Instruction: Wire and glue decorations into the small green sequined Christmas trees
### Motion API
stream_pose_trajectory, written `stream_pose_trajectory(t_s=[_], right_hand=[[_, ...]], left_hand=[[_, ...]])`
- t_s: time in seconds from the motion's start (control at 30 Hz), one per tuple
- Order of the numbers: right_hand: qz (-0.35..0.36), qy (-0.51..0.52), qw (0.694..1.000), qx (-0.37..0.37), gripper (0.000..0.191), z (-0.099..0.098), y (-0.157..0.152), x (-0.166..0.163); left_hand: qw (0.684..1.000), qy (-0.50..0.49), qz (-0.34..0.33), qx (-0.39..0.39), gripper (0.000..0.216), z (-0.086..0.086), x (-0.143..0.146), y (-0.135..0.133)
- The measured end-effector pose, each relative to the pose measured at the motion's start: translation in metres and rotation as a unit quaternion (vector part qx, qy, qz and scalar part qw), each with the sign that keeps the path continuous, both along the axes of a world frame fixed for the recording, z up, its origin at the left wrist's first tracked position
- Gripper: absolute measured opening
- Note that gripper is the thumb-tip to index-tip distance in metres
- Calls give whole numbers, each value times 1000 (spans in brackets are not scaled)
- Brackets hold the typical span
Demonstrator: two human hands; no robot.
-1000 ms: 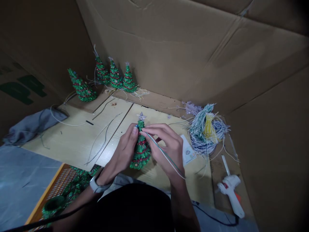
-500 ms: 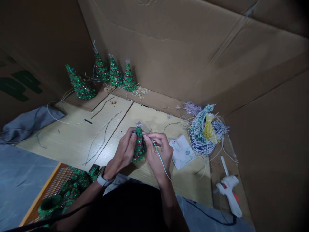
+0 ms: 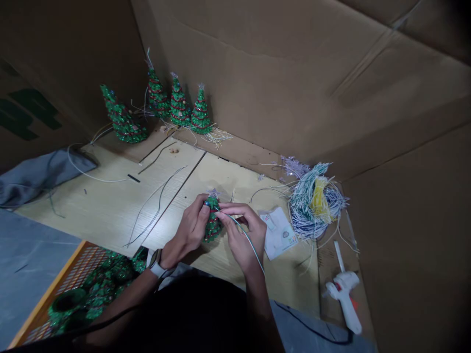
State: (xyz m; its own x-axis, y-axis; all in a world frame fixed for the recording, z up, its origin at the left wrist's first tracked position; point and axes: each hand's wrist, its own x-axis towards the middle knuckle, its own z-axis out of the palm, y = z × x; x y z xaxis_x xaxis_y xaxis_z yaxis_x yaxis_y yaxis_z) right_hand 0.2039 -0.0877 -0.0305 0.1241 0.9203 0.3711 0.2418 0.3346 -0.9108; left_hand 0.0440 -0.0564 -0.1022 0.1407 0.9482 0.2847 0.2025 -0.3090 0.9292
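A small green Christmas tree [image 3: 212, 226] with red garland and a clear star [image 3: 213, 193] on its tip stands upright over the table, close to my body. My left hand [image 3: 191, 223] is wrapped round its left side, the thumb near a blue bead by the top. Between thumb and forefinger, my right hand [image 3: 245, 230] pinches a thin green-and-white cord [image 3: 249, 240] against the tree's upper right side. The cord's tail runs down over the right wrist. Where its end meets the tree is too small to make out.
Several finished-looking trees [image 3: 200, 115] stand along the cardboard wall [image 3: 265, 83]. To the right lie bundled cords [image 3: 309, 211], clear stars [image 3: 294, 166], a printed card [image 3: 277, 233] and a white glue gun [image 3: 344, 289]. An orange basket [image 3: 47, 299] of trees stands lower left. Loose cords [image 3: 158, 206] lie on the table.
My right hand has shifted its pinch inward onto the tree, with the forefinger stretched straighter along the cord. My left hand still holds the tree. The camera view has shifted slightly.
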Motion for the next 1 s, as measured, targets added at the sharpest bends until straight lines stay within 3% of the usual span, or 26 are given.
stream_pose_trajectory(t_s=[0.37,0.7,1.0], right_hand=[[6,-59,995,75,5,-2,-1,3],[56,-175,963,198,34,-5,1,21],[87,-252,939,218,32,0,1,30]], left_hand=[[999,19,4,42,56,-9,-2,0],[996,42,-2,83,53,-12,-3,2],[996,59,-36,57,52,-6,-11,8]])
